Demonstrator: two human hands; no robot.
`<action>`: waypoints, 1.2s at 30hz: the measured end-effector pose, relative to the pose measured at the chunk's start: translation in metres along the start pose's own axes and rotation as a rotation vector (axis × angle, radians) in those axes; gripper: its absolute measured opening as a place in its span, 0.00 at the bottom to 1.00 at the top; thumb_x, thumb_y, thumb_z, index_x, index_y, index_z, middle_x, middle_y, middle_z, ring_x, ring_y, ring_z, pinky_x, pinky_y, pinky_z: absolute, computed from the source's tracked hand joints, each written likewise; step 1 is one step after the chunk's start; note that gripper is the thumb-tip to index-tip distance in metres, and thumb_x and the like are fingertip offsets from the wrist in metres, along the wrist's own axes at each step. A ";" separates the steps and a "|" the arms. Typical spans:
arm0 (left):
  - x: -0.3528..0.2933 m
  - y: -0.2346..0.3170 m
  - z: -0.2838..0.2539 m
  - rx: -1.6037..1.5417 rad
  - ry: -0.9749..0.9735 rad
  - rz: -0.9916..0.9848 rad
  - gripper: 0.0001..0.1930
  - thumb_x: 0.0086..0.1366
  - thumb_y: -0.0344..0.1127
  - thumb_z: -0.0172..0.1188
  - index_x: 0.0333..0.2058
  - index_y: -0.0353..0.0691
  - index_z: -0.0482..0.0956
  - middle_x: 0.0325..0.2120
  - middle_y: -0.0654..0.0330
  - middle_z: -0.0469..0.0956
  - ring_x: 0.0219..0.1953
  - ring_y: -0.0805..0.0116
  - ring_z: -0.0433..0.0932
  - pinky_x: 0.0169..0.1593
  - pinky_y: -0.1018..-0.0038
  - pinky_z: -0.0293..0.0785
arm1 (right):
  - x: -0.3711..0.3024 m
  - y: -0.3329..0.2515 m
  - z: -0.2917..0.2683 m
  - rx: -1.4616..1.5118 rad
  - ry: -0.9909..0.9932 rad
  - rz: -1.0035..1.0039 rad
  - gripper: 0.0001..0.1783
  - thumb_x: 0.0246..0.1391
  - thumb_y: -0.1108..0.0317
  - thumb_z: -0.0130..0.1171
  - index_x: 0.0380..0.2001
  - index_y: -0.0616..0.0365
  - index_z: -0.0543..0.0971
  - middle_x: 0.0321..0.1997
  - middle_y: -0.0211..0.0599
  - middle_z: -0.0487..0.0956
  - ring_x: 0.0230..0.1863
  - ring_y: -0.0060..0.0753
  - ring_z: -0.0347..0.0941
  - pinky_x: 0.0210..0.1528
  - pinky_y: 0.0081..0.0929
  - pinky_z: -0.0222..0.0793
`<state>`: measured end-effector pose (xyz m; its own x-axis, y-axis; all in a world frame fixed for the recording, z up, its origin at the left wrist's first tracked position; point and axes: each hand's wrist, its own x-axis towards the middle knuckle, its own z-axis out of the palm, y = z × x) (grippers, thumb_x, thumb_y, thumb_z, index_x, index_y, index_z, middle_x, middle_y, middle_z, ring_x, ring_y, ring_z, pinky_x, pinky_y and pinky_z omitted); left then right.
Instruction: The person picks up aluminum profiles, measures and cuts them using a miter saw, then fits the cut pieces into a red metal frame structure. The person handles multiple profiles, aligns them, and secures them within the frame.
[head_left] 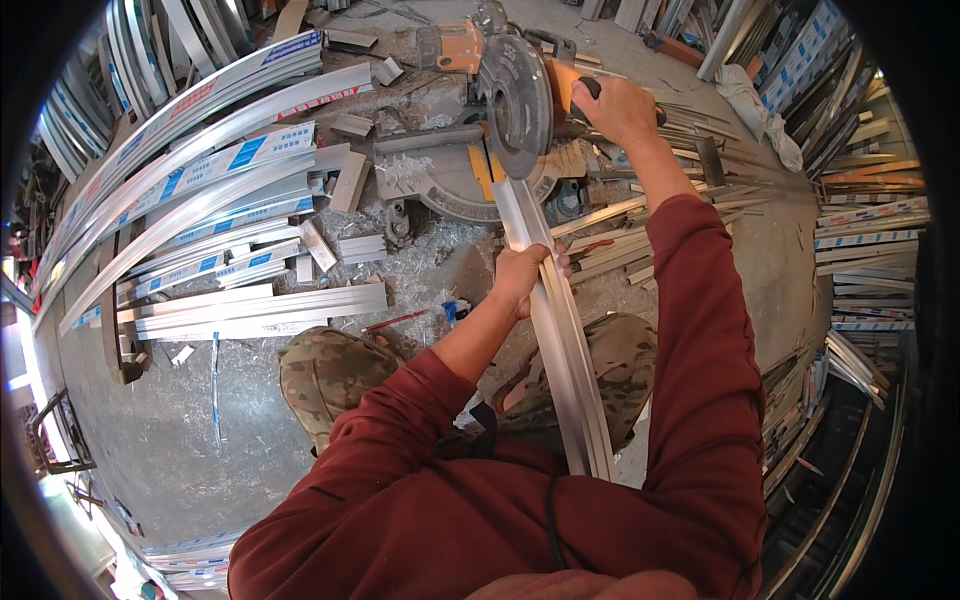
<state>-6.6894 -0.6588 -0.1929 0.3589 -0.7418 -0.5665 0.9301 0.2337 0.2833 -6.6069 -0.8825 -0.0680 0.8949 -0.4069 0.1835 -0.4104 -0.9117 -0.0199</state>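
My left hand (521, 277) is closed around a long silver aluminum profile (566, 362), which runs from my lap up to the saw. The profile's far end lies at the yellow insert of an orange and grey miter saw (515, 110), just under its round blade and guard. My right hand (617, 110) wraps round the black handle of the saw (585, 90), at the right of the blade. Whether the blade touches the profile or is spinning, I cannot tell. The fingers of my left hand curl under the profile and are partly hidden.
Many long profiles (215, 190) with blue and white film are stacked at the left. Short offcuts (349, 183) and metal shavings litter the floor beside the saw base (420, 170). Narrow strips (610, 240) lie at the right, and more profiles (870, 240) are piled by the right wall.
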 end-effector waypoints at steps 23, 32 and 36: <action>0.004 0.002 -0.003 -0.021 -0.002 -0.035 0.10 0.62 0.21 0.45 0.42 0.25 0.69 0.32 0.54 0.77 0.29 0.63 0.77 0.33 0.65 0.80 | -0.002 -0.002 0.001 0.004 0.014 -0.007 0.29 0.56 0.40 0.45 0.28 0.54 0.83 0.26 0.46 0.81 0.31 0.51 0.78 0.36 0.46 0.71; 0.007 -0.001 -0.005 -0.026 0.001 -0.008 0.09 0.63 0.21 0.45 0.41 0.25 0.70 0.32 0.53 0.77 0.29 0.63 0.78 0.33 0.64 0.81 | 0.000 0.001 0.002 -0.009 0.006 -0.002 0.29 0.55 0.40 0.45 0.29 0.53 0.84 0.27 0.46 0.81 0.32 0.51 0.78 0.37 0.46 0.72; 0.006 0.000 -0.006 -0.019 0.000 -0.015 0.09 0.63 0.22 0.46 0.40 0.25 0.71 0.32 0.53 0.77 0.29 0.63 0.78 0.33 0.64 0.82 | 0.000 0.001 0.002 -0.005 0.008 0.001 0.30 0.56 0.40 0.45 0.29 0.54 0.84 0.27 0.46 0.81 0.32 0.52 0.78 0.37 0.46 0.72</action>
<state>-6.6868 -0.6596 -0.2007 0.3450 -0.7452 -0.5707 0.9367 0.2348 0.2596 -6.6068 -0.8838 -0.0700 0.8931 -0.4070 0.1915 -0.4120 -0.9111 -0.0151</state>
